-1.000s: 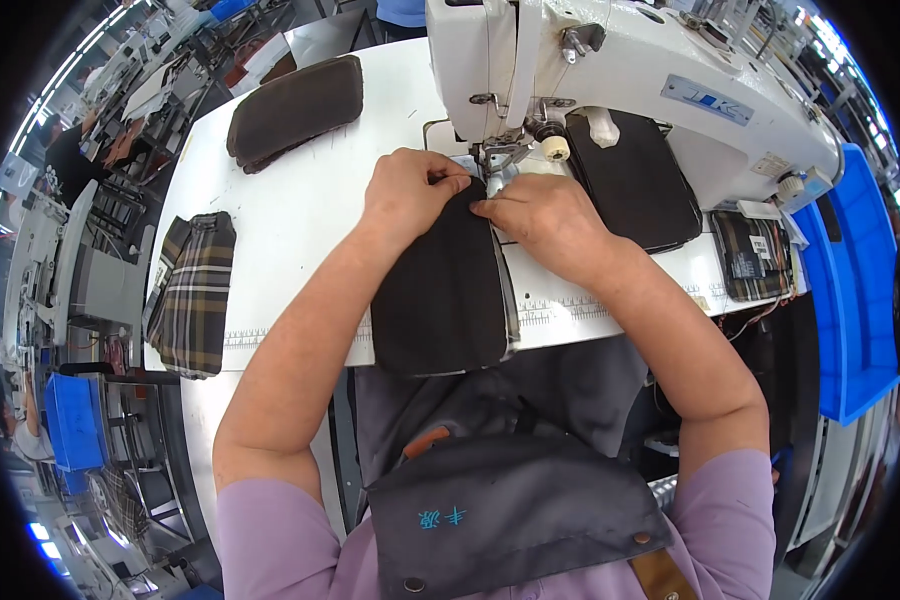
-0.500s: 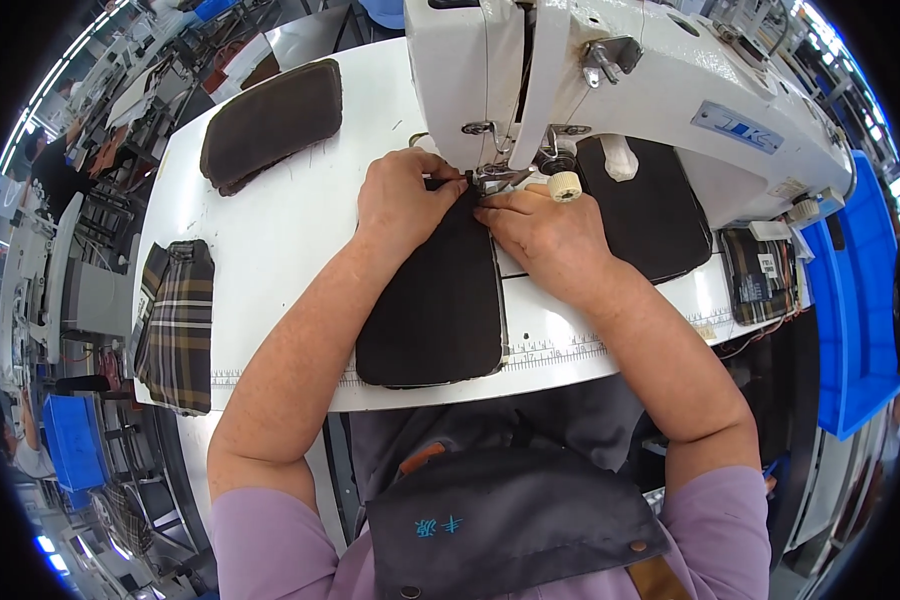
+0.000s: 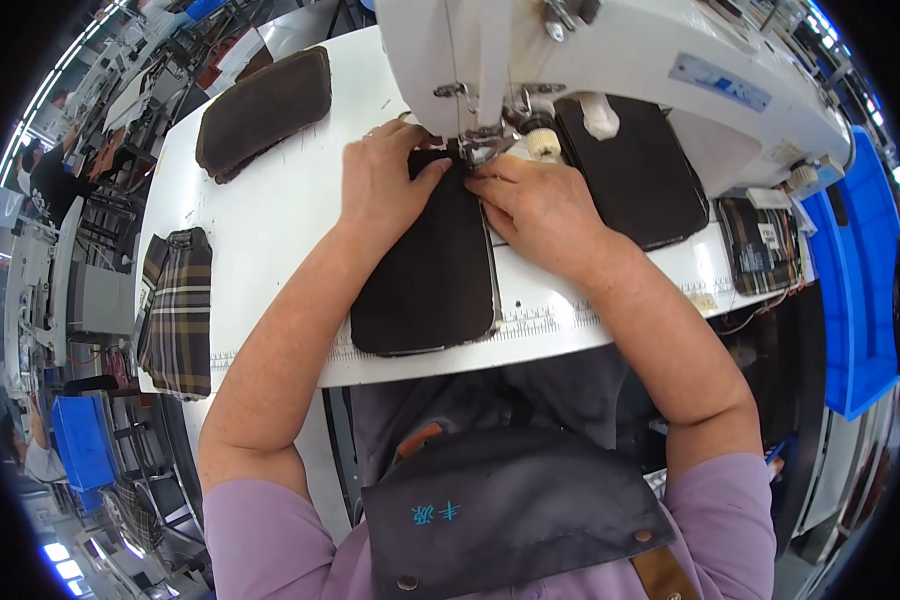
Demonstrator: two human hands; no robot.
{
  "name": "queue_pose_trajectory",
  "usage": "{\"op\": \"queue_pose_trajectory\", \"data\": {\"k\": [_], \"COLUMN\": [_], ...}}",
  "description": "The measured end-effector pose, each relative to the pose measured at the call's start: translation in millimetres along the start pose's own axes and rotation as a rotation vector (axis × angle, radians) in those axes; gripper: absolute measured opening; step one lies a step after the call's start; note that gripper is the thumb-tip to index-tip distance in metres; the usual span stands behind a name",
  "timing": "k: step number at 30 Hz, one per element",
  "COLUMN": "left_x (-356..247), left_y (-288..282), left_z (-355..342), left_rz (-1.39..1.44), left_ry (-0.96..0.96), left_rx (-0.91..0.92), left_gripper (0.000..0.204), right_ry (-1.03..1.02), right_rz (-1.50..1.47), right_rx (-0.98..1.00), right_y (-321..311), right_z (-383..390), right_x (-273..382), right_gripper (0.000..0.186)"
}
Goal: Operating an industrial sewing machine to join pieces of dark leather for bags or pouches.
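Observation:
A long black fabric panel (image 3: 425, 280) with rounded near corners lies on the white sewing table, its far end under the presser foot (image 3: 485, 145) of a white sewing machine (image 3: 610, 50). My left hand (image 3: 385, 178) holds the panel's far left edge, thumb on top and fingers curled beyond it. Close to the needle area, my right hand (image 3: 542, 205) grips the far right edge, its fingers bent and pressed together. The fingertips of both hands are partly hidden by fabric and machine parts.
Stacked dark brown panels (image 3: 265, 110) lie at the far left, plaid fabric pieces (image 3: 180, 310) at the left edge. Another black panel (image 3: 635, 175) sits under the machine arm. More plaid pieces (image 3: 755, 245) and a blue bin (image 3: 860, 300) are at right. A printed ruler (image 3: 550, 322) runs along the table's front.
The whole view has shifted a little, so table and machine appear higher and further left. My left thumb and forefinger have drawn apart slightly; both hands stay at the panel's far end.

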State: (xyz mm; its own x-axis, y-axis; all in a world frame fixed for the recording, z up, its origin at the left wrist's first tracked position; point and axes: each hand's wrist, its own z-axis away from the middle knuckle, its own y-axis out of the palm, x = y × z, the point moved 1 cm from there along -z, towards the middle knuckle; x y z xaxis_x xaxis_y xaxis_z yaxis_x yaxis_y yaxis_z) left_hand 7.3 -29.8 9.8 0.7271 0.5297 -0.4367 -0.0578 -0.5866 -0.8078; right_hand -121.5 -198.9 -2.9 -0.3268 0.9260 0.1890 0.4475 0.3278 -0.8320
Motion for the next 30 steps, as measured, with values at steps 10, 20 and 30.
{"op": "queue_pose_trajectory", "data": {"k": [10, 20, 30], "left_x": [-52, -70, -71], "left_y": [-53, -50, -39], "left_z": [123, 121, 128], "left_rz": [0.159, 0.065, 0.052], "left_ry": [0.382, 0.54, 0.556], "left_rx": [0.286, 0.005, 0.07], "left_gripper": [0.037, 0.024, 0.025], "right_ry": [-0.051, -0.028, -0.052], "right_rz": [-0.123, -0.138, -0.138], "right_rx": [-0.095, 0.006, -0.025], "right_y": [-42, -45, -38], "right_z": [37, 93, 99], "right_x": [26, 85, 82], "right_gripper": [0.009, 0.034, 0.026]}}
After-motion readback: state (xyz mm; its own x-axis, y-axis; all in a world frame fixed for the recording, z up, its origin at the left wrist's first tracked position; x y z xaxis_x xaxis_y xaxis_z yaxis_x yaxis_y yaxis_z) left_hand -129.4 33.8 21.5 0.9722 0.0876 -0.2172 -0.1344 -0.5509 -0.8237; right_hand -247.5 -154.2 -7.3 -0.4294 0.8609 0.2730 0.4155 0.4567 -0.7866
